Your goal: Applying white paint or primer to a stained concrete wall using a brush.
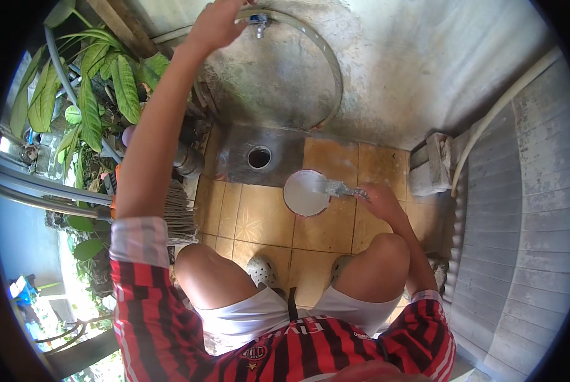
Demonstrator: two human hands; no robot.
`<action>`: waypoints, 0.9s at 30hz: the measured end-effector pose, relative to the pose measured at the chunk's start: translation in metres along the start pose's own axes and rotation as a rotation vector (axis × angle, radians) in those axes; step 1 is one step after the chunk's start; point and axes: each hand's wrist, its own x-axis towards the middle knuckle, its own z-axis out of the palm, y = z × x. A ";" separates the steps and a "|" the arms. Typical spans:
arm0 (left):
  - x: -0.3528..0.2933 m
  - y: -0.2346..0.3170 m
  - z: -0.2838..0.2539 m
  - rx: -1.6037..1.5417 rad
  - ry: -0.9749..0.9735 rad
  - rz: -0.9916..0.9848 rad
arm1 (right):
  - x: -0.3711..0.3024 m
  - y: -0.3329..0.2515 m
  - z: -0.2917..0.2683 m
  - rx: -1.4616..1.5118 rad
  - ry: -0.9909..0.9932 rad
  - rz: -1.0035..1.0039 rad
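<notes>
My left hand (220,25) is raised to the wall at the top of the head view, right beside a small metal tap (258,24) with a blue handle. Its visible fingers are apart, partly cut off by the picture's edge; whether they touch the tap I cannot tell. Low in front of me, my right hand (380,201) is closed around the handle of a paintbrush (339,188) smeared grey-white. The brush head reaches over the rim of a round container (301,202) with a reddish edge, holding whitish stuff. This container stands on the tiles between my knees and the wall.
A drain hole (259,158) opens in a grey slab by the wall. A hose (337,76) curves down the wall. Leafy plants (94,83) and a broom (180,210) are at left. Concrete blocks (430,167) and grey corrugated sheeting (520,184) stand at right.
</notes>
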 end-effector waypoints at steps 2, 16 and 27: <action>0.008 -0.014 0.025 0.179 -0.220 -0.123 | -0.010 0.003 0.006 0.011 0.003 0.028; 0.074 0.019 -0.025 0.290 -0.454 -0.168 | -0.040 0.016 0.013 0.120 0.090 0.094; 0.040 0.007 -0.094 -0.072 -0.460 -0.301 | -0.034 0.017 0.032 0.176 0.130 0.081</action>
